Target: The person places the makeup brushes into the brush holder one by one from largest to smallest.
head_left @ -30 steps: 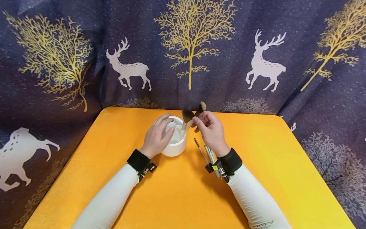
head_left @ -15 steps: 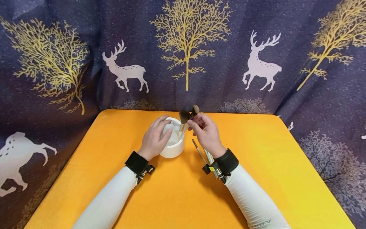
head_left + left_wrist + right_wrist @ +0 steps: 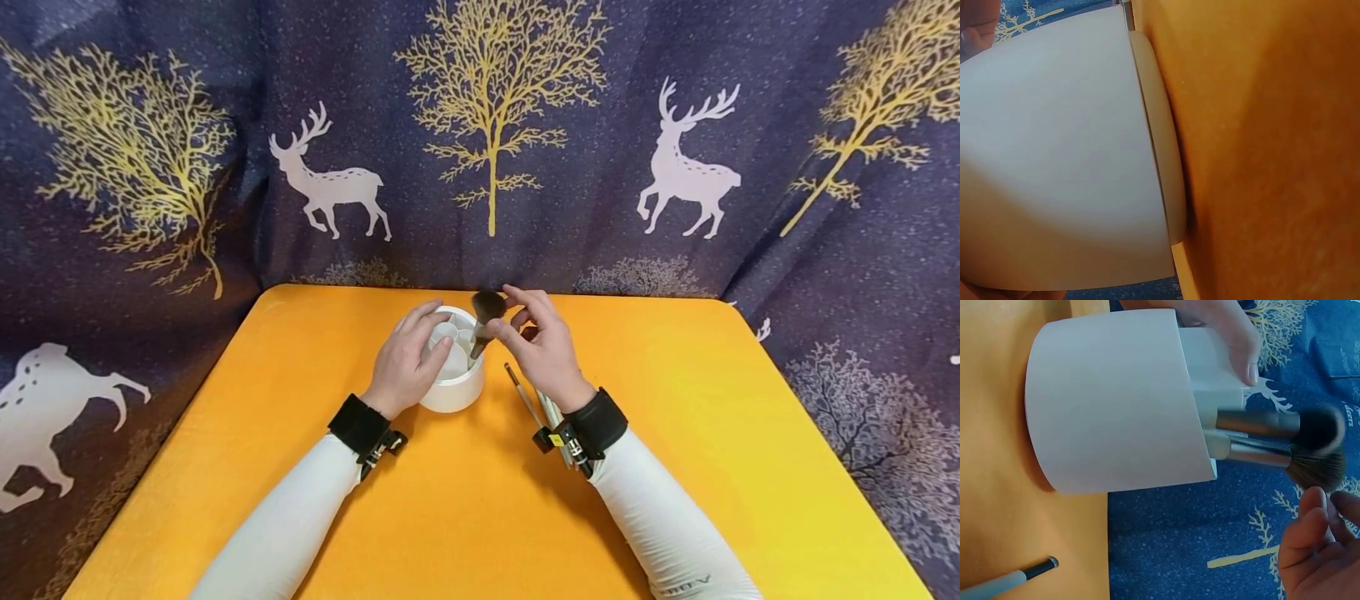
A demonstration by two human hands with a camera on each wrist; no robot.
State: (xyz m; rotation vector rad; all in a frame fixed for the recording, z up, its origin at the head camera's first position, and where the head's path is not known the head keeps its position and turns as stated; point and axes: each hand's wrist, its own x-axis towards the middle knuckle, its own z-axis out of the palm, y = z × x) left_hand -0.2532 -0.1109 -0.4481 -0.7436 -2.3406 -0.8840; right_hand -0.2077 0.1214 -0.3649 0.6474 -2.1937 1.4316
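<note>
A round white makeup brush holder [image 3: 453, 394] with inner compartments stands on the table. My left hand [image 3: 402, 360] grips its left side, thumb over the rim. Two makeup brushes stand in the right-hand part of the holder, bristles up. The right wrist view shows one, a blurred dark-tipped brush [image 3: 1260, 422], beside a second brush [image 3: 1260, 452] with fanned bristles. My right hand [image 3: 546, 348] is just right of the bristles, its fingers loosely bent and holding nothing. Its fingertips [image 3: 1313, 499] are right by the second brush's bristles.
Several thin brushes [image 3: 551, 410] lie on the orange table [image 3: 465, 500], partly under my right wrist. One slim brush [image 3: 524, 392] lies a little apart, pointing toward the back. A dark curtain [image 3: 555, 200] with deer and trees hangs behind the table.
My right hand has let go of the brush it was pinching, and that brush has gone down into the holder beside the other. My left hand has stayed on the holder.
</note>
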